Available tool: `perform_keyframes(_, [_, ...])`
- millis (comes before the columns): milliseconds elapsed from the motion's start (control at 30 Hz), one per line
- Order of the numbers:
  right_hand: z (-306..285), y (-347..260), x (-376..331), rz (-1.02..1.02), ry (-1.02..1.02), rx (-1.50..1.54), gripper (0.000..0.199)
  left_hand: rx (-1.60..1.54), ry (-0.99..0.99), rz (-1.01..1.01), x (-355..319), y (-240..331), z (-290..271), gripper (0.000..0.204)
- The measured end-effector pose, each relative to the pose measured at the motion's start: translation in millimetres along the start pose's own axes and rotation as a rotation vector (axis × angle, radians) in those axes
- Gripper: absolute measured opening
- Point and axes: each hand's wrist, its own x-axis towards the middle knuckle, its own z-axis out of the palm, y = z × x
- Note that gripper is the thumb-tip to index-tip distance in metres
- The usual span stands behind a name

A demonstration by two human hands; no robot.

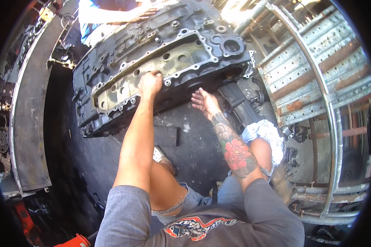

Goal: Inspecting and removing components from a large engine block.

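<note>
A large dark engine block (181, 78) lies in front of me, with a long flanged opening in its upper side. Inside that opening a dull yellowish wall (152, 64) shows a row of round holes. My left hand (150, 84) is closed over the near rim of the opening, its fingers curled inward and partly hidden. Close to the block's near lower edge, my right hand (205, 102) is turned palm up with the fingers stretched out, and it holds nothing. Whether its fingertips touch the block cannot be made out.
Across the block, another person's hand (143, 13) rests on its far edge. A rusty perforated metal rack (313, 74) stands at right, a long metal bench (31, 107) at left. Dark metal beams (239, 103) lie beside the block. A whitish cloth (266, 138) lies by my right knee.
</note>
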Motion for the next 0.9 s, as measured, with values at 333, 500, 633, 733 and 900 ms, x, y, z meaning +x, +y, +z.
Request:
perform_keyframes(333, [35.7, 9.3, 26.9, -0.143, 0.165, 0.287, 0.045, 0.01, -0.027, -0.036, -1.2, -4.1, -11.4, 0.038])
perform_keyframes(500, [31.3, 11.1, 31.7, -0.128, 0.183, 0.362, 0.041, -0.014, -0.036, -0.054, -0.4, -3.2, -9.4, 0.037])
perform_keyframes(633, [33.0, 9.0, 31.9, -0.144, 0.194, 0.388, 0.043, -0.031, -0.035, -0.062, -0.5, -5.0, -9.3, 0.037])
perform_keyframes(733, [35.8, 8.2, 32.7, -0.139, 0.202, 0.437, 0.048, -0.041, -0.035, -0.061, 0.3, -7.0, -9.2, 0.036])
perform_keyframes(900, [34.4, 7.0, 34.7, -0.142, 0.203, 0.434, 0.051, -0.052, -0.041, -0.058, 1.2, -5.8, -6.5, 0.036])
